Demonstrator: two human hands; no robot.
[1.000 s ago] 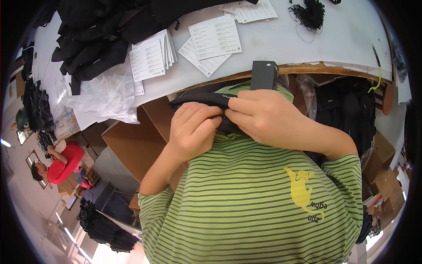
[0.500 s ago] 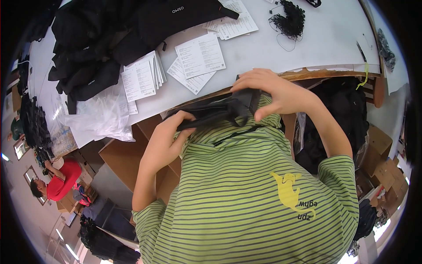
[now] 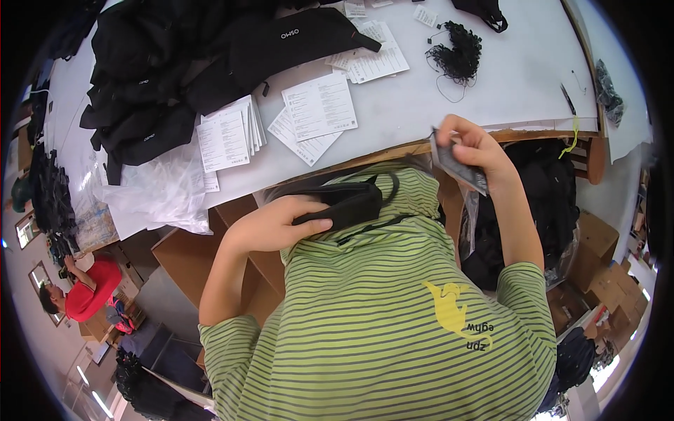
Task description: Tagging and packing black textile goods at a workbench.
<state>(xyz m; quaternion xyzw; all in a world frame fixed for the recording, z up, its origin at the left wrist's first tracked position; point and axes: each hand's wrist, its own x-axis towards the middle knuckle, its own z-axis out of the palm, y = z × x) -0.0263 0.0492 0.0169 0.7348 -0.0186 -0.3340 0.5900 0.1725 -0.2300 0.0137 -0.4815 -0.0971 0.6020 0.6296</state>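
Observation:
My left hand (image 3: 277,221) grips a black fabric pouch (image 3: 353,203) close against my striped shirt, at the table's near edge. The thumb lies on the near face, and a thin black loop stands up at the pouch's right end. Apart from it, to the right, my right hand (image 3: 477,151) is closed on a flat, dark grey piece (image 3: 458,167) that hangs slanted below the fingers. Motion smears this piece and the fingertips, so its exact kind cannot be made out.
Black fabric bags (image 3: 154,77) lie heaped at the table's far left, beside clear plastic bags (image 3: 161,186). Printed white sheets (image 3: 319,105) sit mid-table. Black cords (image 3: 456,55) and a pen-like tool (image 3: 568,99) lie at right. Below stands a cardboard box (image 3: 184,251); a person in red (image 3: 91,288) is far left.
My right hand has come away from the pouch to the right and now carries the dark grey piece. The left hand keeps the pouch, its fingers now further over it.

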